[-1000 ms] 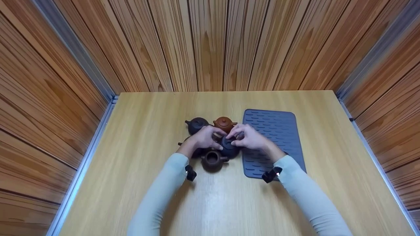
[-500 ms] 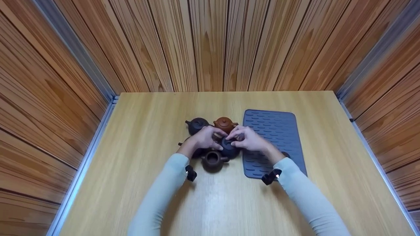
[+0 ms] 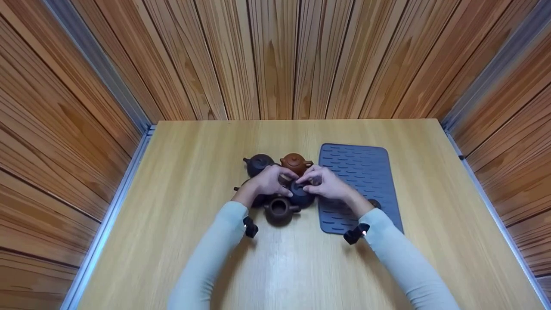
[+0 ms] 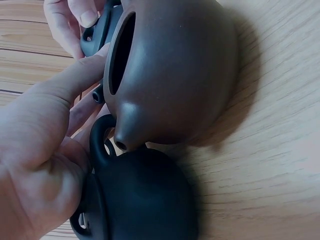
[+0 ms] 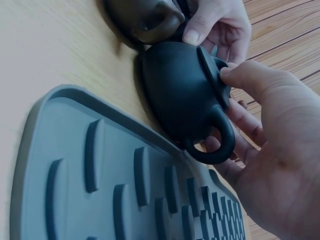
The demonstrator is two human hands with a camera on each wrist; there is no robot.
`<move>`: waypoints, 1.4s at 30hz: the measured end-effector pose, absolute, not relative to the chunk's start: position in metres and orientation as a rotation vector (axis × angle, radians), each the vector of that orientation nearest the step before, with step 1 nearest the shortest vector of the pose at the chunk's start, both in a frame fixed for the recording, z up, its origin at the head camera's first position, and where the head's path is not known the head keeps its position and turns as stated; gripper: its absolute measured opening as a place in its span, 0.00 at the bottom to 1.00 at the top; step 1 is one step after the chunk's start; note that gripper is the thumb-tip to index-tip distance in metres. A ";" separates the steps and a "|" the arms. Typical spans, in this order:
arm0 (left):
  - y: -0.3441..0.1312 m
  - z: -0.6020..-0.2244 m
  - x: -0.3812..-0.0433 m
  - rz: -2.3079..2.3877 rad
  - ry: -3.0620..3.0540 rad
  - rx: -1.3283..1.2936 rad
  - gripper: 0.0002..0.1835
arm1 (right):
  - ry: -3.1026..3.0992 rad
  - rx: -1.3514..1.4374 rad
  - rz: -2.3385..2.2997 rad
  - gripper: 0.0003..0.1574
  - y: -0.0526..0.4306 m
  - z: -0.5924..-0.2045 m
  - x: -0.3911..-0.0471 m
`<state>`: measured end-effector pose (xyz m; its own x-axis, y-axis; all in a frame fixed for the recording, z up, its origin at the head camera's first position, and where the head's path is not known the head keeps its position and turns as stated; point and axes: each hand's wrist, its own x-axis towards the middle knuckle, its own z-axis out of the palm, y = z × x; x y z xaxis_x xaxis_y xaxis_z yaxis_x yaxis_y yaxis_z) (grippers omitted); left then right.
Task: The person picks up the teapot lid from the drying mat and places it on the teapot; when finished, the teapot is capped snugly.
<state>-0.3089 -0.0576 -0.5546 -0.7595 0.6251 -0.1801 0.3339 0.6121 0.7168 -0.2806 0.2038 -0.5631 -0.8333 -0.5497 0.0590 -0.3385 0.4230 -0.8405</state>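
A rounded black teapot (image 5: 175, 90) with a loop handle stands at the mat's left edge. My left hand (image 3: 270, 181) grips its spout side, thumb pressing near the lid's rim. With thumb and fingers, my right hand (image 3: 326, 183) pinches the black lid (image 5: 212, 75) at its knob; the lid sits on the pot. Just in front is a brown teapot (image 3: 279, 212) with an uncovered round mouth. Another black teapot (image 4: 145, 195) lies under my left wrist, mostly covered in the head view.
Behind the hands stand a dark teapot (image 3: 258, 164) and a reddish-brown lidded teapot (image 3: 295, 162). A grey ribbed mat (image 3: 357, 168) lies at right, with a small dark round thing (image 3: 375, 203) on it beside my forearm. Wood-panelled walls (image 3: 275, 60) enclose the table (image 3: 189, 172).
My right hand and forearm have shifted slightly toward me, so more of the small dark round thing on the mat shows. The left hand and the teapots stay in place.
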 end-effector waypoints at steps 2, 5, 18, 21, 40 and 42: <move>-0.058 -0.559 -0.312 0.960 2.431 0.782 0.30 | 2.446 -0.774 -1.373 0.18 0.204 -0.563 -0.281; -0.059 -0.568 -0.316 0.961 2.438 0.804 0.30 | 2.441 -0.774 -1.369 0.19 0.205 -0.564 -0.280; -0.059 -0.580 -0.325 0.959 2.444 0.775 0.31 | 2.457 -0.747 -1.359 0.20 0.205 -0.563 -0.277; -0.061 -0.593 -0.336 0.953 2.448 0.780 0.32 | 2.457 -0.752 -1.357 0.20 0.205 -0.563 -0.277; -0.086 -0.514 -0.270 1.308 2.528 0.880 0.28 | 2.454 -0.760 -1.352 0.19 0.208 -0.563 -0.277; -0.088 -0.517 -0.263 1.320 2.549 0.883 0.28 | 2.456 -0.752 -1.349 0.20 0.208 -0.563 -0.276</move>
<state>-0.2627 -0.0882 -0.5165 -0.8184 0.5574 0.1402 0.4362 0.4437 0.7828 -0.2761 0.2075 -0.5631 -0.8387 -0.5433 0.0359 -0.3218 0.4414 -0.8376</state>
